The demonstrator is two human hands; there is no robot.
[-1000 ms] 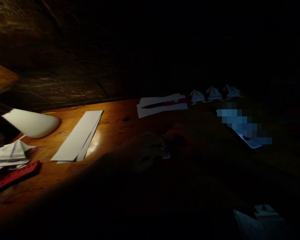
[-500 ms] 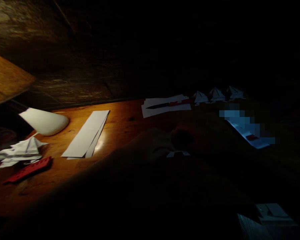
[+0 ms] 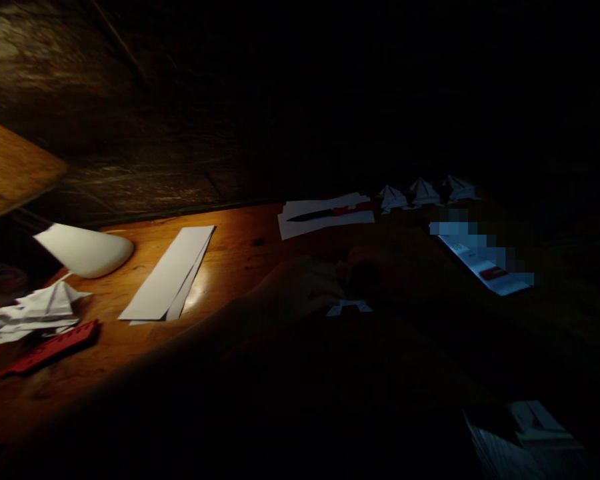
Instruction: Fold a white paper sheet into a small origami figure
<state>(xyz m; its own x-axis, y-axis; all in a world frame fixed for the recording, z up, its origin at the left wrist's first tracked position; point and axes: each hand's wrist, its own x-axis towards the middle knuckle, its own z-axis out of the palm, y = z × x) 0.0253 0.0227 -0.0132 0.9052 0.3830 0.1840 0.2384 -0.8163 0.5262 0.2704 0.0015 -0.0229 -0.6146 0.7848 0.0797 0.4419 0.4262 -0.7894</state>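
In deep shadow at the middle, my left hand (image 3: 303, 283) has its fingers bent together at a small piece of folded white paper (image 3: 350, 307). My right hand (image 3: 373, 270) meets it from the other side, its fingers curled against the same paper. Only the paper's lower edge, with two pointed corners, shows below the fingers. Behind the hands, a knife (image 3: 325, 213) with a dark blade and red handle rests on white paper sheets (image 3: 293, 227). To the left lie long white paper strips (image 3: 173, 273).
Three folded paper figures (image 3: 425, 193) stand at the back right, near a lit phone-like screen (image 3: 490, 267). At left are a white lamp base (image 3: 87, 250), more folded paper (image 3: 45, 310) and a red perforated object (image 3: 55, 347). Papers (image 3: 545, 427) lie at lower right.
The view has shifted slightly, so the table things sit a little further left. More of the folded paper's lower edge shows beneath my hands, which stay close together.
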